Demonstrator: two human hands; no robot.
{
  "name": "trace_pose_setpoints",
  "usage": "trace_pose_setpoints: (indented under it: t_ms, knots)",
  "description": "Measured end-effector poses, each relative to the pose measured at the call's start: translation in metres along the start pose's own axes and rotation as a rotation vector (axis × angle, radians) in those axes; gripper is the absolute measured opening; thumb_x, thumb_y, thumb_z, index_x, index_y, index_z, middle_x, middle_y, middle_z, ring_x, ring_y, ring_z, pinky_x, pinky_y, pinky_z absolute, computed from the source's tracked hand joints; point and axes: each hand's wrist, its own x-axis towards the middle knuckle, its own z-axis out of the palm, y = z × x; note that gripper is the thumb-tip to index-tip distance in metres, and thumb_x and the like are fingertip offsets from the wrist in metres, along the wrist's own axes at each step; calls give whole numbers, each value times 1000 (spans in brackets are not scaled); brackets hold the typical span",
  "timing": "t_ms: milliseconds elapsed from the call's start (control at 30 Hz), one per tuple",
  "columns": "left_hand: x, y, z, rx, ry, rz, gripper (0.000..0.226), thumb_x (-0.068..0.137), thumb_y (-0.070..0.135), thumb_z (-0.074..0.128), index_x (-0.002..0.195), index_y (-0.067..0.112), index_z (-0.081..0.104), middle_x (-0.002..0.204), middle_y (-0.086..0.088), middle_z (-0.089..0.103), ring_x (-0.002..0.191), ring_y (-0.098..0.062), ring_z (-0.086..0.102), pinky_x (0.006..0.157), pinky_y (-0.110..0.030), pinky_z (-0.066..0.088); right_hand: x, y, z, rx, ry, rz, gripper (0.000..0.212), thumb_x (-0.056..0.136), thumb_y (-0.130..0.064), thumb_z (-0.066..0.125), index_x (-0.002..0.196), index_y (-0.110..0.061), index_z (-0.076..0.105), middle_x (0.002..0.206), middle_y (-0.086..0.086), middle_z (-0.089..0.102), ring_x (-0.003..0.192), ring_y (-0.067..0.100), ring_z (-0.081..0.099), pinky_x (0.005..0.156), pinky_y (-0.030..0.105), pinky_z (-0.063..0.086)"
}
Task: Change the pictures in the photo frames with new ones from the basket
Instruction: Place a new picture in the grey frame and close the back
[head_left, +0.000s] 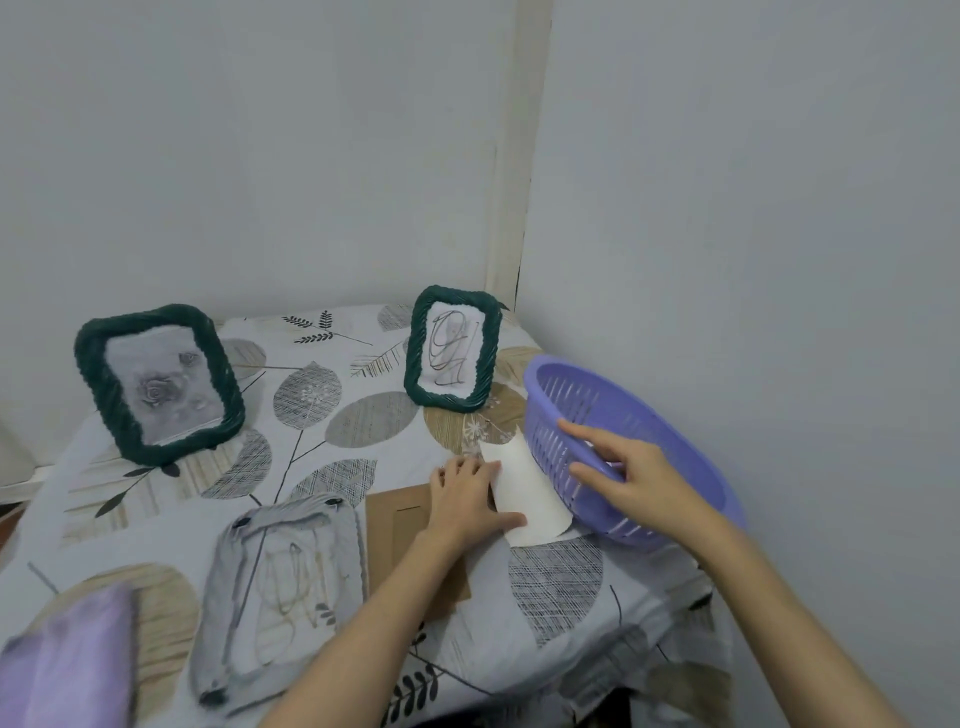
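Observation:
A purple slotted basket (566, 395) is tilted up at the table's right side. My right hand (636, 478) grips its near rim. My left hand (465, 501) holds a white sheet of paper (527, 496) that curls beside the basket. Under that hand lies a brown cardboard backing (400, 525). A grey-white frame (283, 592) lies flat at the front, with a scribble drawing showing in it. Two dark green woven frames stand upright: one at the left (156, 382) with a grey rose picture, one at the back (453, 348) with a scribble drawing.
The table wears a leaf-print cloth (343, 415) and sits in a corner, with walls behind and to the right. A blurred purple object (78, 665) fills the lower left corner. The table's front edge runs along the bottom.

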Motion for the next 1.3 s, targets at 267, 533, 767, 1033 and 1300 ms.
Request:
trace_pose_setpoints:
  t_ms: [267,533,767,1033,1300]
  knots:
    - [-1,-2,2,105,-192,107,48,88,56,40,135,50,30,155,3,16,144,-27,-8,109,-59,-5,6,-2,-1,-17,47,3,44,89,-19,59,131,-26,49,116,-1,64,108,17,59,84,15,41]
    - [6,-8,-2,-57,-183,54,84,85,54,51,147,33,-2,154,7,20,145,-20,-3,111,-54,-7,2,-6,13,-129,9,-47,45,90,-16,58,133,-20,47,124,3,60,115,18,54,90,14,36]
    - [-2,0,-36,-1013,88,-12,42,100,34,18,142,30,25,138,3,41,127,-11,39,103,-24,25,-8,-3,56,-340,-123,-35,52,93,-28,49,141,-35,30,120,9,60,111,29,52,92,38,42]
    - [5,1,-37,-930,49,34,52,80,25,70,129,25,50,132,0,52,119,-17,49,95,-30,43,-10,-6,36,-21,-161,120,47,89,-27,58,133,-35,43,109,-12,56,86,7,56,84,21,44]
    - [-9,4,-45,-1023,89,79,62,68,24,78,125,28,54,130,6,55,122,-13,48,96,-35,43,36,49,9,-215,-57,556,118,62,-29,85,146,-17,3,146,22,20,134,36,28,107,44,32]
